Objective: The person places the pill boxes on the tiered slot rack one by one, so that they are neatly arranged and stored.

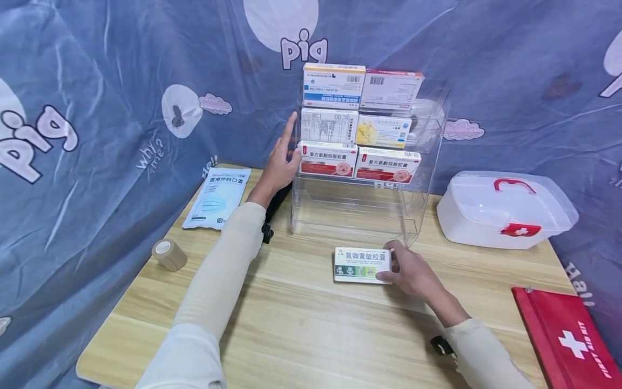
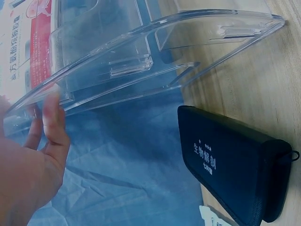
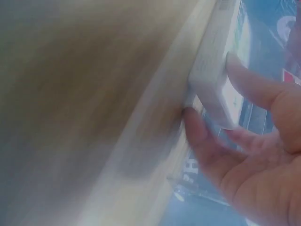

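A clear acrylic display rack [image 1: 352,208] stands upright at the back of the table, with medicine boxes in its upper three tiers. My left hand [image 1: 282,165] touches the rack's left side panel, index finger extended up along it. In the left wrist view, fingertips [image 2: 52,101] lie right at the panel's edge. In front of the rack, my right hand [image 1: 410,270] pinches the right end of a white and green medicine box [image 1: 357,265], thumb on its printed face. The right wrist view shows this box [image 3: 211,70] between thumb and fingers, close over the wooden table.
A mask packet [image 1: 218,197] and a tan bandage roll [image 1: 169,255] are at the left. Beside the rack lies a black zip case [image 2: 230,160]. At the right are a white first-aid box [image 1: 505,210] and a red pouch [image 1: 563,335]. A blue curtain [image 1: 121,81] hangs behind.
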